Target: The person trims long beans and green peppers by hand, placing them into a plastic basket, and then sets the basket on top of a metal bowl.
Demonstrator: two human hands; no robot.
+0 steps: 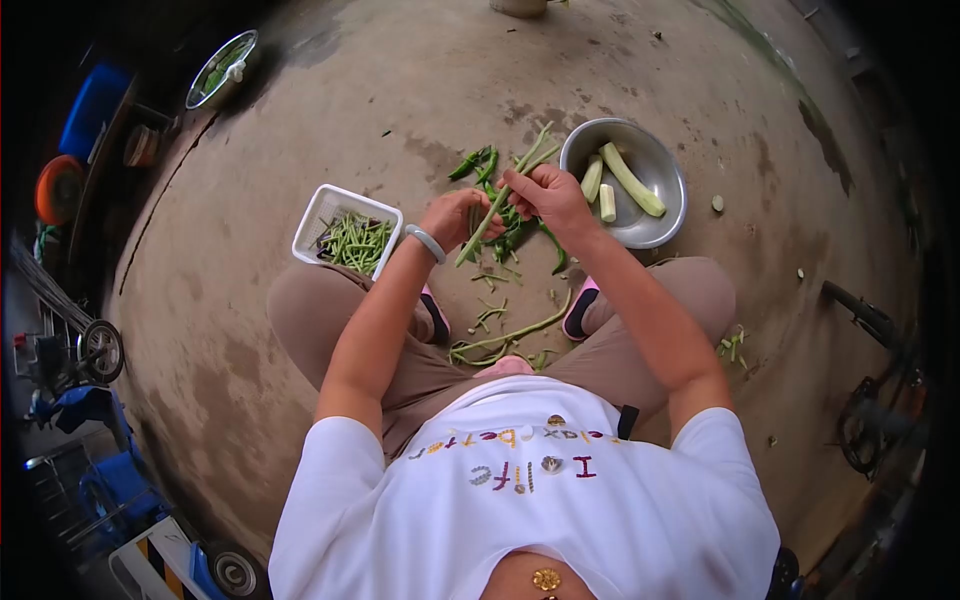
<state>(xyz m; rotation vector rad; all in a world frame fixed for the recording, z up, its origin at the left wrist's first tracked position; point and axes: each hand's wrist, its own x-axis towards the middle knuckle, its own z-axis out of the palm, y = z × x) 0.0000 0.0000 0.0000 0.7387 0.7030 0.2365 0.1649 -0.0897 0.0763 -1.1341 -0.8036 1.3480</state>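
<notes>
Long green beans (pixel 486 226) slant between my two hands in the middle of the view. My right hand (pixel 555 203) pinches them near their upper part, thumb against fingers. Curled around their lower stretch are the fingers of my left hand (pixel 462 217), which has a pale bangle at the wrist. Behind and under the hands, green peppers (pixel 510 240) lie in a pile on the floor. A white plastic basket (pixel 300 235) with short bean pieces (pixel 358 241) stands to the left. On the right, a metal bowl (pixel 674 190) holds peeled pale-green gourds (pixel 632 180).
Bean scraps (pixel 490 315) and a long bean (pixel 530 330) lie on the concrete floor between my legs. Farther left is a metal basin (pixel 194 98) with greens. A blue scooter (pixel 105 480) stands at lower left, a bicycle (pixel 865 400) at the right edge.
</notes>
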